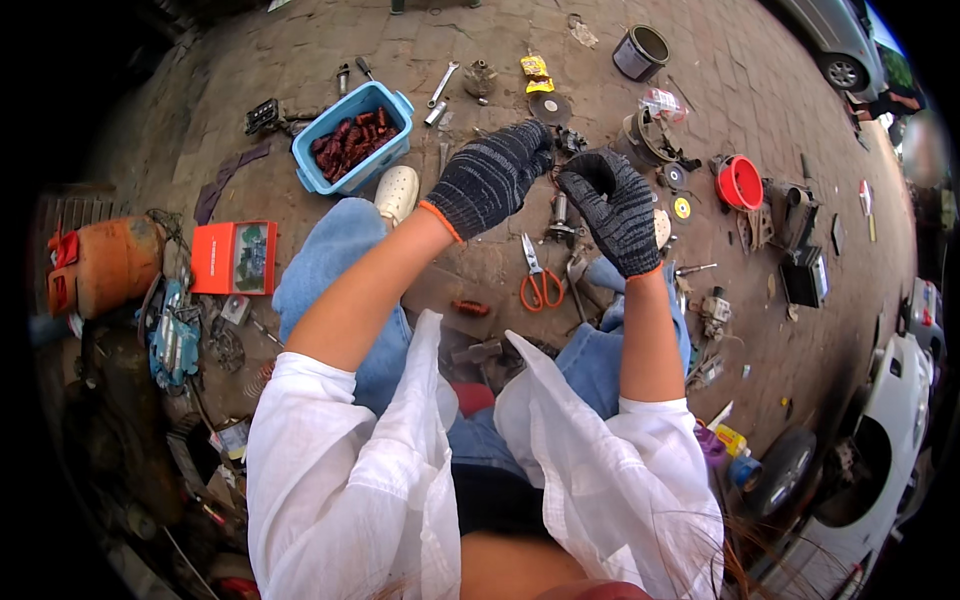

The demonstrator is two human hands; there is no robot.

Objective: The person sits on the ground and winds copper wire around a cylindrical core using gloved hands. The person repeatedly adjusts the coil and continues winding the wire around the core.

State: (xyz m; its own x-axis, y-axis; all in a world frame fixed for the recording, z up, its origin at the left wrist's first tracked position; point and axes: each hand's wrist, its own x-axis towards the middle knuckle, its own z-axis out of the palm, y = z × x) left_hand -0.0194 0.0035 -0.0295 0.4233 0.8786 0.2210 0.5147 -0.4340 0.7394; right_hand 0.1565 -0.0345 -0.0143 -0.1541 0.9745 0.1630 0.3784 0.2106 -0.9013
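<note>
My left hand (492, 178), in a dark grey knitted glove with an orange cuff, is closed in a pinch over the brick ground. Close by on the right, my right hand (614, 212) wears a matching glove, its fingers curled in toward the thumb. The fingertips of the two hands nearly meet. Whatever they hold, if anything, is too small or hidden to name. Just beyond them lies a dark metal part (571, 141). Below the hands are orange-handled scissors (541, 288) and an upright metal shaft-like part (561, 220).
A light blue tub (309, 178) holds dark red coil-like pieces. Around me lie a wrench (443, 85), an orange-red box (212, 258), an orange gas cylinder (112, 265), a red bowl (739, 183), a dark can (640, 52) and several metal parts. Cars stand at the right.
</note>
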